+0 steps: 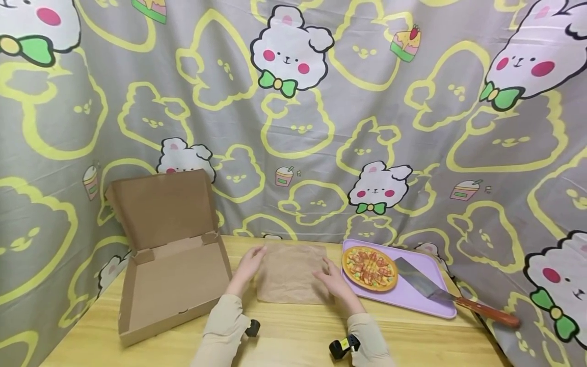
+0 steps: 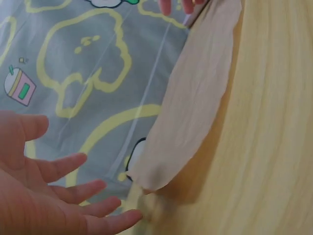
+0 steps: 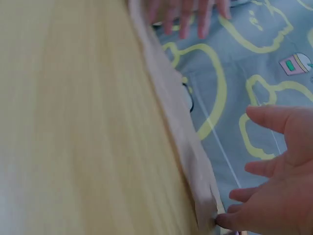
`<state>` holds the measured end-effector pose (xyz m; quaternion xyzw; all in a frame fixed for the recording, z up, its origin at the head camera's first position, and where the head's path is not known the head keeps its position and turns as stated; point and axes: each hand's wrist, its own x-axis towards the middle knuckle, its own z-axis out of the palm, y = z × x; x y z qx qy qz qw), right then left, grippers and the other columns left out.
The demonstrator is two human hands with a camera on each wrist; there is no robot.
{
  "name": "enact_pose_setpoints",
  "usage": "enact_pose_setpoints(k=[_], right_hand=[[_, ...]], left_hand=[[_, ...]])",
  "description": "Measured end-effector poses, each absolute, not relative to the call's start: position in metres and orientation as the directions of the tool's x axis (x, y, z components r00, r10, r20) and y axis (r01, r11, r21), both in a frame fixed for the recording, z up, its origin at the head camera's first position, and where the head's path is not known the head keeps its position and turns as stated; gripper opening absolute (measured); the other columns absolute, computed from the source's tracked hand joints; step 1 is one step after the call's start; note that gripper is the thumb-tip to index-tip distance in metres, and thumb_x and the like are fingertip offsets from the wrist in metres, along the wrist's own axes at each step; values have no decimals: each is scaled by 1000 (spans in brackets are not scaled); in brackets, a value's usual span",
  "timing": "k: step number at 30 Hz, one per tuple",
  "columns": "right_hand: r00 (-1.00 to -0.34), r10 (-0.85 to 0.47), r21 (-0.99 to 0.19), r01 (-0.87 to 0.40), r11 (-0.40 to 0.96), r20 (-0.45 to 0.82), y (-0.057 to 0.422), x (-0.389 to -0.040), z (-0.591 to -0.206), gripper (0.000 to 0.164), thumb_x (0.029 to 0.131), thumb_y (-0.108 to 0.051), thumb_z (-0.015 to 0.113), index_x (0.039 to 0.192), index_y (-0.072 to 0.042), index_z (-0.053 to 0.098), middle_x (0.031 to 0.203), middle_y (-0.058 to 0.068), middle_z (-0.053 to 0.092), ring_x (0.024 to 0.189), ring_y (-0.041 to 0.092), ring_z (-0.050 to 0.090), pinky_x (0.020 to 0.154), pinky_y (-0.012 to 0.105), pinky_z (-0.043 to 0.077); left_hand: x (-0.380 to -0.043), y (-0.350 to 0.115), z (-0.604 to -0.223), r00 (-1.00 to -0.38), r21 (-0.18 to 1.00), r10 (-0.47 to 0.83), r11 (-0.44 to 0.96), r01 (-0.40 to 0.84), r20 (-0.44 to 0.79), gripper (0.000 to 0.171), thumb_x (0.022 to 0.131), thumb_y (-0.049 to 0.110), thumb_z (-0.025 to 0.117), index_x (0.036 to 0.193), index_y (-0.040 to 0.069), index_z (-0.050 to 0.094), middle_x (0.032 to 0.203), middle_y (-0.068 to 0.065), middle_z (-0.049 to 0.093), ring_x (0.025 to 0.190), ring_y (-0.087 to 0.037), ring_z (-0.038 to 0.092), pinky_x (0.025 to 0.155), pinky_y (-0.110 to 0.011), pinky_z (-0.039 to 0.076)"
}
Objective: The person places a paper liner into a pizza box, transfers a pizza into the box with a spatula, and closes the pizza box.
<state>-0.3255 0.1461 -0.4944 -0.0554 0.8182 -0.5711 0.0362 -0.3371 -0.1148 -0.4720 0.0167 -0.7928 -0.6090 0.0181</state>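
A creased sheet of brown paper (image 1: 293,275) lies on the wooden table between both hands. At its left edge is my left hand (image 1: 251,267), its fingers spread in the left wrist view, where the paper (image 2: 195,98) has a slightly raised edge. My right hand (image 1: 334,281) is over the paper's right side, fingers apart and loosely bent. In the right wrist view the right hand's (image 3: 279,176) lower fingers are right by the paper's corner. Neither palm holds anything.
An open cardboard pizza box (image 1: 179,285) stands at the left, lid leaning up against the curtain (image 1: 302,117). At the right, a purple tray (image 1: 412,300) carries a pizza (image 1: 369,268) and a wide spatula (image 1: 419,278), whose wooden handle (image 1: 490,310) sticks out past the tray's edge.
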Motion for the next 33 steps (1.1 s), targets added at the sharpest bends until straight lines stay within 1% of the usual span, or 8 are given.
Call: enact_pose_setpoints(k=[5, 10, 14, 17, 20, 22, 27, 33], right_hand=[[-997, -62, -970, 22, 242, -39, 141, -328, -493, 73, 94, -16, 58, 151, 6, 20, 150, 40, 22, 141, 53, 21, 117, 62, 18], [-999, -9, -974, 30, 223, -33, 136, -325, -493, 70, 93, -16, 59, 150, 6, 24, 151, 38, 22, 141, 52, 24, 116, 61, 22], [-1000, 16, -976, 24, 214, -21, 134, -322, -495, 68, 93, -16, 60, 149, 5, 27, 151, 38, 23, 141, 52, 25, 116, 60, 24], [-999, 31, -981, 26, 192, -21, 134, -321, -495, 67, 93, -16, 59, 149, 4, 29, 151, 38, 24, 140, 52, 25, 115, 61, 24], [-999, 41, -983, 22, 184, -15, 136, -319, -494, 65, 94, -15, 59, 148, 5, 30, 150, 38, 25, 138, 53, 27, 114, 62, 26], [-999, 46, -984, 23, 179, -15, 138, -319, -494, 64, 94, -15, 59, 147, 6, 30, 149, 38, 25, 138, 53, 28, 114, 62, 27], [-999, 47, -987, 21, 158, -14, 140, -319, -494, 63, 94, -16, 58, 146, 7, 31, 149, 37, 26, 137, 53, 29, 113, 62, 27], [-999, 42, -989, 9, 145, -3, 141, -319, -493, 63, 94, -15, 58, 146, 8, 32, 148, 38, 27, 138, 52, 28, 115, 62, 24]], left_hand=[[-336, -115, -477, -996, 985, -56, 153, -84, -76, 63, 100, 48, 45, 142, 1, 44, 148, -24, 42, 136, -45, 39, 108, -64, 35], [-335, -117, -481, -992, 991, -42, 61, -120, -117, 59, 102, 42, 45, 143, -1, 40, 150, -25, 37, 138, -47, 34, 104, -67, 37], [-333, -119, -483, -991, 991, -47, 45, -124, -122, 54, 102, 28, 46, 145, -3, 35, 148, -30, 35, 134, -50, 38, 102, -62, 42], [-332, -121, -484, -993, 993, -38, 49, -111, -109, 54, 99, 13, 45, 146, -9, 29, 142, -36, 38, 123, -48, 48, 96, -52, 49], [-329, -124, -486, -995, 995, -23, 41, -95, -94, 58, 92, 1, 44, 144, -16, 25, 133, -40, 44, 105, -38, 59, 86, -41, 54], [-328, -125, -487, -995, 995, -17, 26, -96, -95, 61, 88, -4, 45, 143, -20, 24, 130, -40, 46, 94, -30, 62, 79, -36, 55], [-327, -126, -488, -994, 993, -17, 49, -105, -105, 64, 81, -10, 48, 140, -23, 27, 124, -40, 52, 84, -21, 63, 72, -30, 55], [-329, -124, -489, -996, 989, -24, 113, -91, -89, 58, 77, -15, 48, 134, -22, 41, 122, -37, 58, 73, -15, 60, 63, -26, 52]])
